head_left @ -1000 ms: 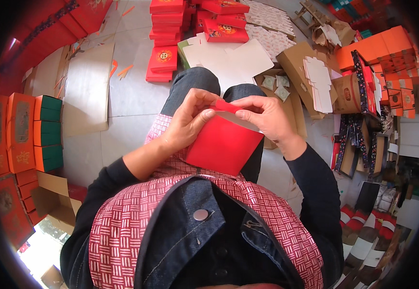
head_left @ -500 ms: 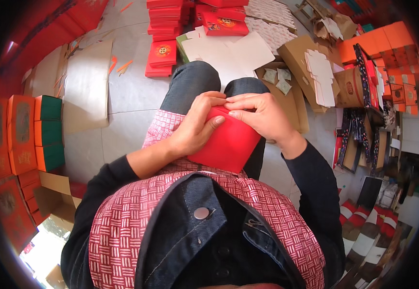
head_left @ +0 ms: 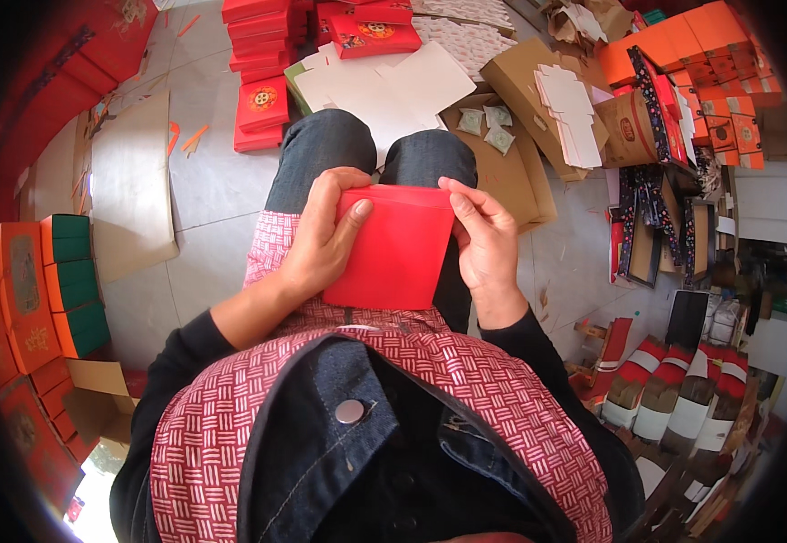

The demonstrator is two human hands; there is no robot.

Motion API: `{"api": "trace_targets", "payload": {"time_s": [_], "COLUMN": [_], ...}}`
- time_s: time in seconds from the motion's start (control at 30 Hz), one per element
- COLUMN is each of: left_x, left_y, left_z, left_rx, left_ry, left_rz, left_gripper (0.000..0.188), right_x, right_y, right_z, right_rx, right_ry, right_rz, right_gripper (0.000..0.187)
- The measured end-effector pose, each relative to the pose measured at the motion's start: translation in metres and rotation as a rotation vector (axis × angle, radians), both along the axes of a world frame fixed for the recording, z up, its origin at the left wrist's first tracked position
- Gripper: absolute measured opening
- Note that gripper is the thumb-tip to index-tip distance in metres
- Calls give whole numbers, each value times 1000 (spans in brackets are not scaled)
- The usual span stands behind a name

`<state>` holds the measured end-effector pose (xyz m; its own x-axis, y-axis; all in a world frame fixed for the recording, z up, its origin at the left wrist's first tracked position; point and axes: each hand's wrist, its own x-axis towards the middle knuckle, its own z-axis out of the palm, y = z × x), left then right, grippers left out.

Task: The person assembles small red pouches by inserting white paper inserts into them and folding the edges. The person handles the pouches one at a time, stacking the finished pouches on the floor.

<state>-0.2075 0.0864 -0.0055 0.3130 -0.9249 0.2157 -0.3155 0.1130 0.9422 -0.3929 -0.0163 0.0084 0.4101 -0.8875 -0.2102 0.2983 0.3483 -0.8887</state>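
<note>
Here, both hands (head_left: 315,240) hold a smooth, squarish red packet (head_left: 393,244), gripped near its upper corners.

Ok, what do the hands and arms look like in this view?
The left hand and right hand are bare, without gloves. The left sleeve and right sleeve are long and dark, leaving both wrists uncovered.

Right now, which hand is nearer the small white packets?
Right. The right hand sits below the small white packets in view; the left hand is farther, lower left.
</note>
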Motion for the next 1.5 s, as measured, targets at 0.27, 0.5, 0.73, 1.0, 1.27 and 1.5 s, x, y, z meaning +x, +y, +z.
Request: {"api": "trace_targets", "payload": {"time_s": [0.27, 0.5, 0.73, 1.0, 1.27, 1.5], "left_x": [1, -1, 4, -1, -3, -1], "left_y": [4, 6, 11, 18, 20, 15], "left_z": [0, 4, -1, -9, -2, -6], "left_rx": [-78, -85, -52, 18, -98, 15], "left_ry": [74, 51, 265, 455, 357, 236], "left_rz": [-25, -14, -77, -153, -177, -59], "left_gripper": [21, 24, 30, 37, 37, 29], "right_x": [-8, -3, -16, -17, -18, -16], "right_y": [9, 19, 14, 24, 30, 14], "right_z": [12, 3, -3, -13, -12, -7], "right_rx": [-314, -384, -550, -636, -669, -509], "right_ry": [123, 145, 110, 172, 203, 94], "right_rz": [80, -3, 140, 116, 61, 223], "right_gripper": [13, 10, 7, 5, 6, 17]}}
